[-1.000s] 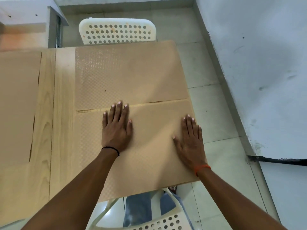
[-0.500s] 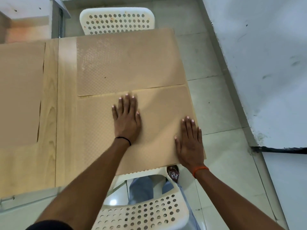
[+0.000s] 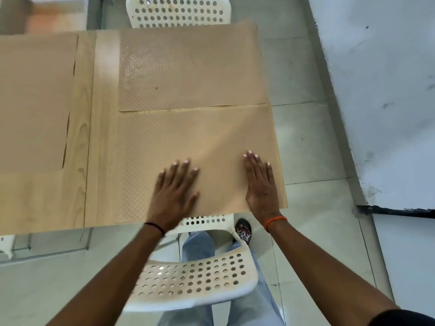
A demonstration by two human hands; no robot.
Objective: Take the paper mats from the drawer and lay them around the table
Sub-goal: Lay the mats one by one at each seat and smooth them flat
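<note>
Several brown embossed paper mats lie on the light wooden table (image 3: 91, 142). The near mat (image 3: 193, 140) lies at the table's near right corner. My left hand (image 3: 175, 191) rests flat on its near edge with fingers spread, slightly blurred. My right hand (image 3: 261, 187) lies flat along its right side, fingers together. Beyond it a far mat (image 3: 188, 67) covers the far right corner, the two almost touching. A third mat (image 3: 33, 102) lies at the left and runs out of frame. The drawer is not in view.
A white perforated chair (image 3: 195, 283) stands at the table's near edge, below my arms. Another white chair (image 3: 179, 12) stands at the far edge. A pale wall (image 3: 381, 90) rises at the right, with tiled floor (image 3: 306, 149) between it and the table.
Both hands have slid back toward me across the near mat, from its middle to its near edge. The view has pulled back, showing more of the near chair.
</note>
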